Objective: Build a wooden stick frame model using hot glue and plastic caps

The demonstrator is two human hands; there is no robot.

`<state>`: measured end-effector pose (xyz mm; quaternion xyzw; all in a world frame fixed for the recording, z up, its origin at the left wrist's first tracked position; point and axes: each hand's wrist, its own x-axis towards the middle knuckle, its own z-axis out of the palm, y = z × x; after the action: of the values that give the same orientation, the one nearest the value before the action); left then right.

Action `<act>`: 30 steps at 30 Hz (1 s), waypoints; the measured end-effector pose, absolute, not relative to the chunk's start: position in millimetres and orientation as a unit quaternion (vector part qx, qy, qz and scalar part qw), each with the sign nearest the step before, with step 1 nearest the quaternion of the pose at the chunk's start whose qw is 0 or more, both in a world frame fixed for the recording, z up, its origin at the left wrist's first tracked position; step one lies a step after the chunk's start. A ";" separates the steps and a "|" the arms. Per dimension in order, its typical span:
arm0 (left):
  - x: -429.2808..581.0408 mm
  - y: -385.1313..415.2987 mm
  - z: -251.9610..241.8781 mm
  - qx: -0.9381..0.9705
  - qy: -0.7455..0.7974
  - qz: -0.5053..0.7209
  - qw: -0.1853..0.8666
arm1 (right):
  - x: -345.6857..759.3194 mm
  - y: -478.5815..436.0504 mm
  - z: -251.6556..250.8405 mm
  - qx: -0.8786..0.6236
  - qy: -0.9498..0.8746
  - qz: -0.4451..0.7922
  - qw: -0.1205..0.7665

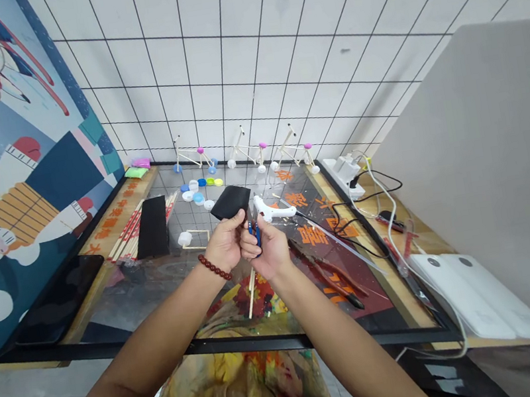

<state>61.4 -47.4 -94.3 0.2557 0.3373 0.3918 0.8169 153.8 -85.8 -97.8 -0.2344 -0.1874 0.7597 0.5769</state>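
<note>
My left hand [224,240], with a dark red bead bracelet [214,267] at the wrist, is closed on the lower edge of a black sheet piece [231,201] held up over the table. My right hand [263,246] is closed round blue-handled scissors [252,227], whose blades point up at the black piece's edge. Both hands meet just above the glass-topped table [167,281]. A thin wooden stick [252,292] lies on the glass right below my right wrist.
A white glue gun [271,209] lies just behind my right hand. A larger black sheet [152,225], chopsticks [126,236], coloured bottle caps [201,187] and three stick models [242,152] stand further back. Power strip and cables [360,180] at right; a dark tablet [54,300] at left.
</note>
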 end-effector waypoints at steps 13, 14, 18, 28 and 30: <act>57.5 -41.2 -95.6 0.201 0.331 0.455 0.802 | 151.7 -83.2 -104.5 -0.250 -0.181 0.779 0.545; 57.9 -40.7 -96.5 0.203 0.323 0.470 0.796 | 152.2 -83.2 -104.2 -0.247 -0.180 0.781 0.545; 60.9 -42.6 -95.5 0.218 0.304 0.523 0.766 | 152.6 -83.0 -103.8 -0.252 -0.178 0.781 0.543; 67.1 -49.3 -95.4 0.254 0.326 0.597 0.687 | 158.2 -81.4 -98.5 -0.246 -0.159 0.779 0.554; 66.6 -50.6 -95.0 0.275 0.331 0.562 0.707 | 159.0 -81.4 -97.4 -0.244 -0.158 0.779 0.556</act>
<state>66.6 -50.6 -95.0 0.2754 0.3311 0.5616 0.7065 159.0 -81.4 -97.4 -0.2438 -0.1575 0.7792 0.5556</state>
